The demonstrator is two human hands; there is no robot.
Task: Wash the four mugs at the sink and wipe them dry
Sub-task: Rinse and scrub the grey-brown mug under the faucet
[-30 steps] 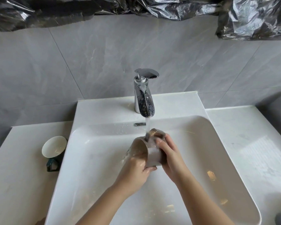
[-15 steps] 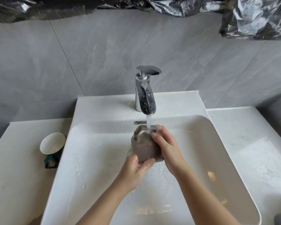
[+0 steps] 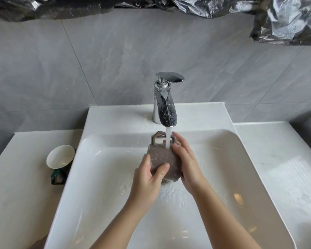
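A brown speckled mug (image 3: 162, 159) is held under the running chrome tap (image 3: 164, 108), over the white sink basin (image 3: 101, 177). Its angular handle points up and away from me, and the water stream hits the handle. My left hand (image 3: 147, 178) grips the mug from the lower left, thumb across its side. My right hand (image 3: 186, 162) wraps the mug's right side, fingers up by the handle. A dark green mug (image 3: 59, 159) with a white inside stands on the counter left of the basin.
White counter (image 3: 280, 173) runs on both sides of the basin. A grey tiled wall (image 3: 79, 69) rises behind the tap. Crumpled black plastic sheeting (image 3: 285, 20) hangs along the top, lowest at the upper right.
The brown mug has been turned in both hands: its open mouth faced left a second ago, and its handle now points up into the stream. My left thumb has moved onto its side.
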